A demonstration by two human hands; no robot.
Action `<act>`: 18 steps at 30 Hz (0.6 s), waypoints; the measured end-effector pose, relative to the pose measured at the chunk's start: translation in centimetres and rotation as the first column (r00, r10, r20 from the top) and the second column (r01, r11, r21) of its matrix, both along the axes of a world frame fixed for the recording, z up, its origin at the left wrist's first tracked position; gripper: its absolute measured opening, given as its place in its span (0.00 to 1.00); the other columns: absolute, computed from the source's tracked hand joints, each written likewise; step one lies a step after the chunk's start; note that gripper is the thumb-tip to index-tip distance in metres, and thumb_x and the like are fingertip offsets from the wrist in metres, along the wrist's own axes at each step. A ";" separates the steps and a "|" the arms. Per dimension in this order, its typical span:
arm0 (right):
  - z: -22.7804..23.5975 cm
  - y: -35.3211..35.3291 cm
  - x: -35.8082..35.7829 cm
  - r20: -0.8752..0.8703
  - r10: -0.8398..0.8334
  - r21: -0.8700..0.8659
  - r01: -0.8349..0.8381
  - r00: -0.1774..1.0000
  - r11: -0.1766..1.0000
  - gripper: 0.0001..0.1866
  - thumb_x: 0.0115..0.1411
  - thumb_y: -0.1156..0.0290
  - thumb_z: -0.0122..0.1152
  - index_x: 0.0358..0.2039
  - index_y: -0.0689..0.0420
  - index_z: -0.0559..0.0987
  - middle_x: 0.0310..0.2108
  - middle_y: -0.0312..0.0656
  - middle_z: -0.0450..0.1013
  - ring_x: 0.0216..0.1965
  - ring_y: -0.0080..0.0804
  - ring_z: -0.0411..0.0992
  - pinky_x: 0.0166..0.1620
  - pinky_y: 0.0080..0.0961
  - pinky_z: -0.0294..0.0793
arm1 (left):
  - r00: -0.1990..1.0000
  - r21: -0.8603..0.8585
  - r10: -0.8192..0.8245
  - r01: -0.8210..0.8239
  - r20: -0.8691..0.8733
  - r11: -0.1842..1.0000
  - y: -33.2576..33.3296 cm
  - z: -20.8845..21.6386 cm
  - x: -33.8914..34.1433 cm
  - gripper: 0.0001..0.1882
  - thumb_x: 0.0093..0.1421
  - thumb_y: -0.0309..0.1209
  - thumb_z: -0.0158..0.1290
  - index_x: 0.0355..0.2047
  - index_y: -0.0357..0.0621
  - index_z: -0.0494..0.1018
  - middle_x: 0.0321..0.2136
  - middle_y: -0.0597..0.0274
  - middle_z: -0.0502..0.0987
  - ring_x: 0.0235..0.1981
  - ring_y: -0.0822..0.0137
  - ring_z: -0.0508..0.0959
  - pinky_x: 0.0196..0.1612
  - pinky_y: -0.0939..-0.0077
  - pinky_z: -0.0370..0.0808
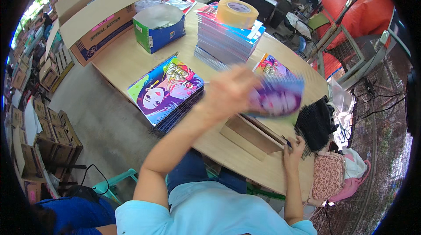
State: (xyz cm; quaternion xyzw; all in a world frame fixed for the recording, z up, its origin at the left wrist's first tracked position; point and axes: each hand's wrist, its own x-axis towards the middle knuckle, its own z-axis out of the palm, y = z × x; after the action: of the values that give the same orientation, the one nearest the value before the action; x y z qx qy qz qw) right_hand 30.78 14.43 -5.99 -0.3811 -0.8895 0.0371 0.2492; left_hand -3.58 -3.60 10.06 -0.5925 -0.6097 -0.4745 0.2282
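Observation:
My left hand reaches across the middle of the table, blurred by motion, its fingers closed at the edge of a spiral notebook. That notebook is blurred too, and its cover bears a drawn face. Below it on the table is a wooden trough-like holder. At the holder's right end, my right hand is closed around a small, thin dark tool, its kind unclear. Left of my left forearm lies a stack of spiral notebooks. Another bright cover lies beyond the blurred notebook.
A tall stack of covers carries a tape roll. Beside it stand a cut-down blue and green box and an open carton. Black mesh and a pink patterned bag lie along the right edge.

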 end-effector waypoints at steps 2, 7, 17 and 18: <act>2.1 -0.8 -1.4 -0.300 0.138 -0.179 -0.197 0.944 0.964 0.32 0.46 0.62 0.74 0.50 0.63 0.75 0.55 0.54 0.62 0.55 0.47 0.65 0.54 0.37 0.68 | 0.956 0.024 0.190 -0.200 0.225 0.980 -3.7 2.1 -3.5 0.13 0.53 0.25 0.54 0.41 0.47 0.78 0.31 0.57 0.78 0.32 0.56 0.79 0.37 0.63 0.75; 8.2 -5.5 -6.8 -0.385 0.353 -0.248 -0.464 0.853 0.850 0.36 0.43 0.63 0.76 0.52 0.61 0.75 0.51 0.51 0.70 0.51 0.42 0.71 0.49 0.33 0.72 | 0.762 -0.318 0.555 -0.463 0.333 0.827 -11.4 -1.2 -13.2 0.11 0.60 0.33 0.54 0.38 0.40 0.81 0.32 0.47 0.81 0.32 0.57 0.82 0.38 0.67 0.75; 7.8 -4.6 -7.5 -0.320 0.365 -0.232 -0.446 0.874 0.865 0.25 0.44 0.76 0.70 0.46 0.62 0.78 0.39 0.49 0.77 0.40 0.41 0.75 0.45 0.28 0.72 | 0.655 -0.553 0.749 -0.588 0.103 0.590 -13.0 -7.3 -16.4 0.11 0.59 0.35 0.54 0.40 0.51 0.82 0.31 0.46 0.80 0.33 0.48 0.80 0.39 0.59 0.75; 7.8 -4.1 -7.5 -0.324 0.366 -0.242 -0.451 0.872 0.859 0.25 0.44 0.76 0.70 0.47 0.62 0.78 0.39 0.49 0.77 0.40 0.41 0.75 0.45 0.28 0.72 | 0.663 -0.554 0.743 -0.587 0.090 0.591 -13.0 -7.1 -16.4 0.11 0.59 0.35 0.54 0.40 0.51 0.82 0.31 0.46 0.79 0.33 0.48 0.80 0.40 0.59 0.75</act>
State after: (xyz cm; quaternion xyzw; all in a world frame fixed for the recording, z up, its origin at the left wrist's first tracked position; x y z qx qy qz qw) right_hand 23.28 10.31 1.80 -0.2076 -0.8914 0.2797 0.2900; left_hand -19.95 -16.57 3.01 -0.2705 -0.9129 -0.2731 0.1370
